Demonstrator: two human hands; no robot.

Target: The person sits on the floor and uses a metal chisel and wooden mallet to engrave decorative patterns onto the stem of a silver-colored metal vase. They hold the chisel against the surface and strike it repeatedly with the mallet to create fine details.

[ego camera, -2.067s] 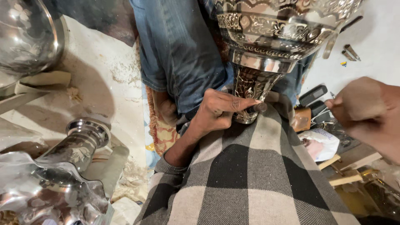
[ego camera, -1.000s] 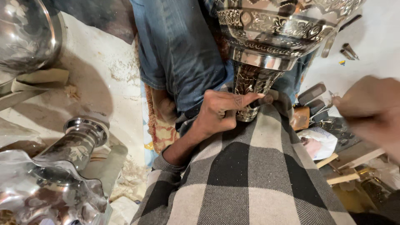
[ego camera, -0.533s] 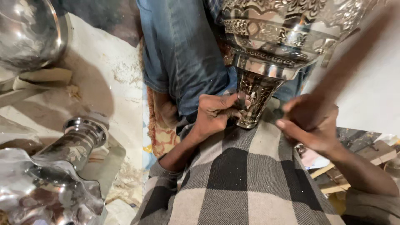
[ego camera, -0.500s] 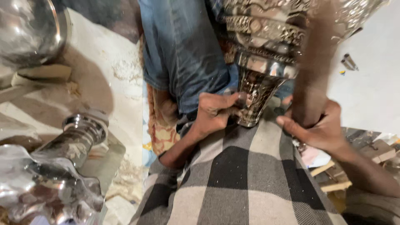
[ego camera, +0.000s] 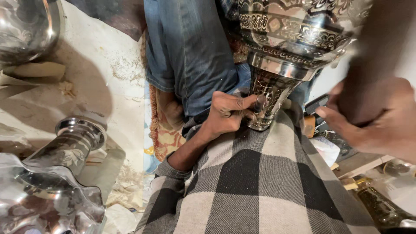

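Observation:
A large engraved silver metal vessel (ego camera: 294, 30) rests on my lap, its patterned stem (ego camera: 269, 99) on the checked cloth (ego camera: 260, 186). My left hand (ego camera: 227, 113) grips a small metal chisel (ego camera: 259, 104) whose tip is pressed against the stem. My right hand (ego camera: 377, 119) is raised at the right, closed around a dark wooden mallet (ego camera: 372, 56) that blurs upward past the vessel's bowl.
A fluted silver vase (ego camera: 52, 173) lies on the floor at the lower left, and a round silver bowl (ego camera: 26, 26) sits at the top left. Small tools and metal pieces (ego camera: 372, 182) clutter the floor at the right. A leg in blue jeans (ego camera: 190, 47) stretches ahead.
My right hand has taken up the mallet from the right side, swung in close to the stem, and now is lifted back to the right. The left hand stays with the chisel on the stem.

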